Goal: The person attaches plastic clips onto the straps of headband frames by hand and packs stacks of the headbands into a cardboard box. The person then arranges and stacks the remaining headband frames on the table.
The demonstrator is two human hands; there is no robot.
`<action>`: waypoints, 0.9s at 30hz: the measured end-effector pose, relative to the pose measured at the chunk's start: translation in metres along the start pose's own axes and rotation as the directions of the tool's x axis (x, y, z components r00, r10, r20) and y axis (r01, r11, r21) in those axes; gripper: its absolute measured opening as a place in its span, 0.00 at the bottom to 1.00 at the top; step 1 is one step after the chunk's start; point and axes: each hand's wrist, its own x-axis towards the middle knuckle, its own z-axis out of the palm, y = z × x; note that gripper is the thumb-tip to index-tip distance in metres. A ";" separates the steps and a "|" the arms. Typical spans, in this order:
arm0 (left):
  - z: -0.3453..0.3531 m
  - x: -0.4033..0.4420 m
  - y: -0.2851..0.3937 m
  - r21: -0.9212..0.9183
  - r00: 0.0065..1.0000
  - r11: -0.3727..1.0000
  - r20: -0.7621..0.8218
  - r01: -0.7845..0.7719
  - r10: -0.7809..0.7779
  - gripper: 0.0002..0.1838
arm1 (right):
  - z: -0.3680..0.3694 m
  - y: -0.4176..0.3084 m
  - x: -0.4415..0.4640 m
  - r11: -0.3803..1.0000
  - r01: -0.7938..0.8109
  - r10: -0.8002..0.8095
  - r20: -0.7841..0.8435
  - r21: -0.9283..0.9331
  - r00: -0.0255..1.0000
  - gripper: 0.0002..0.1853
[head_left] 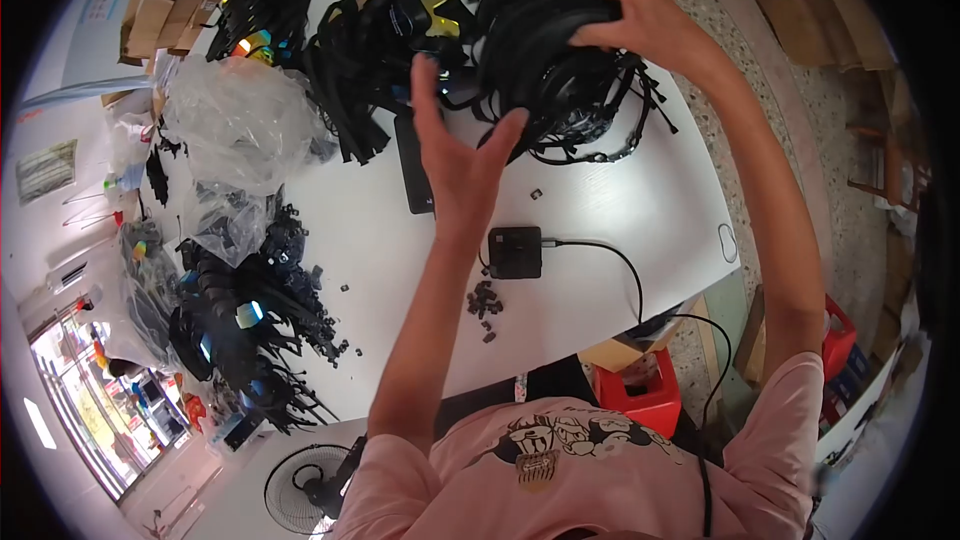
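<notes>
A thick bundle of black straps (535, 40) lies at the far right of the white table, loose ends and shiny black pieces hanging off its near side. My right hand (635, 20) grips it from the right, fingers over the top and thumb below. My left hand (460, 155) is open to the left of the bundle, thumb and fingers spread; its thumb tip is close to the straps, and I cannot tell whether it touches. Beyond it are goggles with a yellow mirrored lens (435, 2) and more black straps (350, 70). Under my left hand lies a flat black object (412, 165).
A small black box (515, 252) with a cable sits near the table's front, beside small black clips (485, 302). At left are clear plastic bags (240, 120) and a heap of strapped goggles (235, 320). A red stool (640, 390) stands below the table edge.
</notes>
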 end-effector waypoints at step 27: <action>0.087 -0.074 -0.040 -0.558 0.447 -0.154 0.777 0.816 -0.443 0.47 | 0.056 0.059 -0.105 0.863 0.044 -0.185 -0.235 -0.504 0.954 0.30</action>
